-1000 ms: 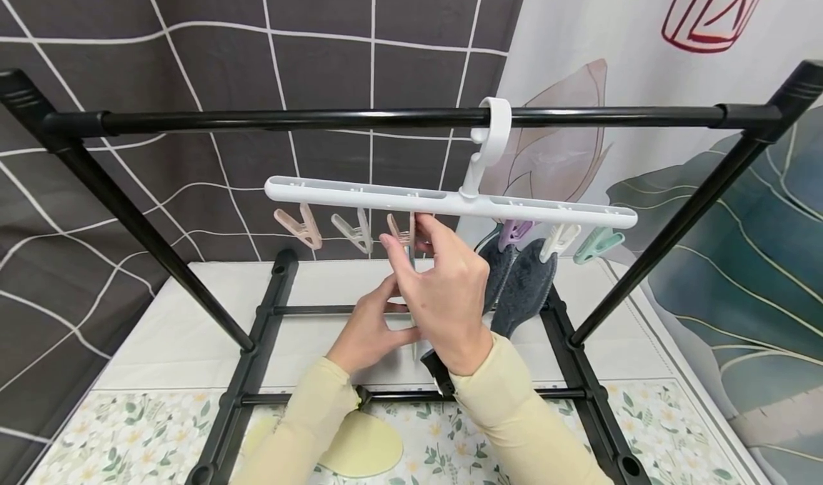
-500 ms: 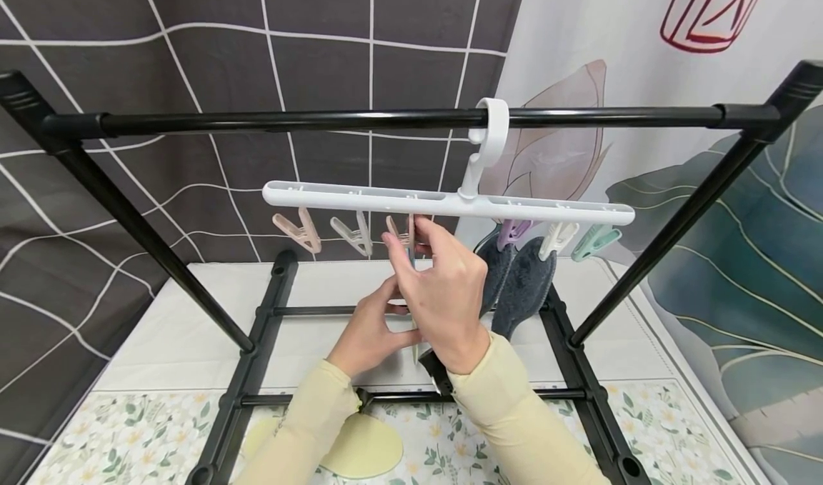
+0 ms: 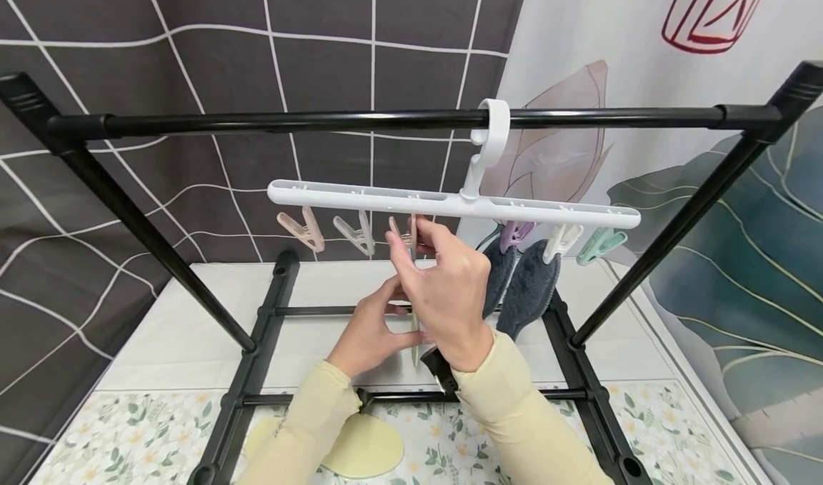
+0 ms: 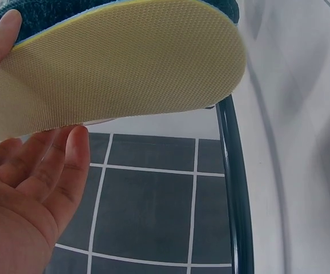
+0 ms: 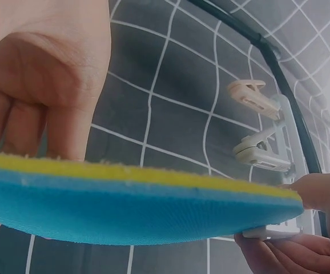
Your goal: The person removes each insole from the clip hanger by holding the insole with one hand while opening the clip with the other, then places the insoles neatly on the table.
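Observation:
A shoe insole point(image 3: 414, 328) stands edge-on under the white clip hanger point(image 3: 444, 202). Its sole side point(image 4: 131, 63) is cream and textured, its core blue and yellow point(image 5: 125, 200). My left hand point(image 3: 369, 331) holds it by its long edges, with the thumb point(image 4: 5, 37) along one and the fingers below the other. Near the insole's upper end, my right hand point(image 3: 444, 278) pinches a pink clip point(image 3: 400, 229) between thumb and index finger. The clip's bite on the insole is hidden. Two dark plush insoles point(image 3: 530, 281) hang from the purple clip point(image 3: 514, 233) and white clip point(image 3: 561, 242).
The hanger's hook point(image 3: 494, 138) sits on the black rack's top bar point(image 3: 289, 123). Other clips include a peach clip point(image 3: 302, 229), a pale clip point(image 3: 356, 233) and a green clip point(image 3: 601, 245). A cream insole point(image 3: 363, 448) lies on the floral cloth point(image 3: 148, 428).

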A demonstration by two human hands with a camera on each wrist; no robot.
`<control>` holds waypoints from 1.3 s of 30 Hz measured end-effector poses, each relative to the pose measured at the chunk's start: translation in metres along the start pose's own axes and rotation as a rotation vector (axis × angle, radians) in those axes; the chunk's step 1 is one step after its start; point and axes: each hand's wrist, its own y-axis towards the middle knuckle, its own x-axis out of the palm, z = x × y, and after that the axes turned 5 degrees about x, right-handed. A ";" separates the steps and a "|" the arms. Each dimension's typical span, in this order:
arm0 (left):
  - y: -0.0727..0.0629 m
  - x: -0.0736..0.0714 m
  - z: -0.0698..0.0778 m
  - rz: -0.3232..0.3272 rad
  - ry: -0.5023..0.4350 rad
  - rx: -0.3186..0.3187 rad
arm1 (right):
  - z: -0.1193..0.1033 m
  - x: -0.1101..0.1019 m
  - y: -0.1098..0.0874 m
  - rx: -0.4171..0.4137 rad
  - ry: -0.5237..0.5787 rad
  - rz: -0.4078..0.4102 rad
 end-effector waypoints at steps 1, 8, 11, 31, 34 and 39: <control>0.000 0.000 0.000 0.002 0.002 0.002 | 0.000 0.000 0.000 0.001 0.003 0.000; -0.001 0.000 -0.001 0.005 0.024 0.000 | 0.001 0.000 0.000 -0.001 0.021 0.001; -0.001 0.000 -0.001 0.001 0.015 -0.001 | 0.000 0.000 0.001 -0.002 0.024 0.000; 0.002 0.000 -0.001 0.007 0.012 0.009 | 0.002 -0.002 0.003 0.017 0.044 0.001; 0.001 0.001 -0.001 0.007 0.015 0.008 | 0.002 -0.002 0.003 0.019 0.051 0.001; 0.001 0.001 -0.002 0.004 0.013 0.003 | 0.003 -0.001 0.002 0.022 0.057 -0.001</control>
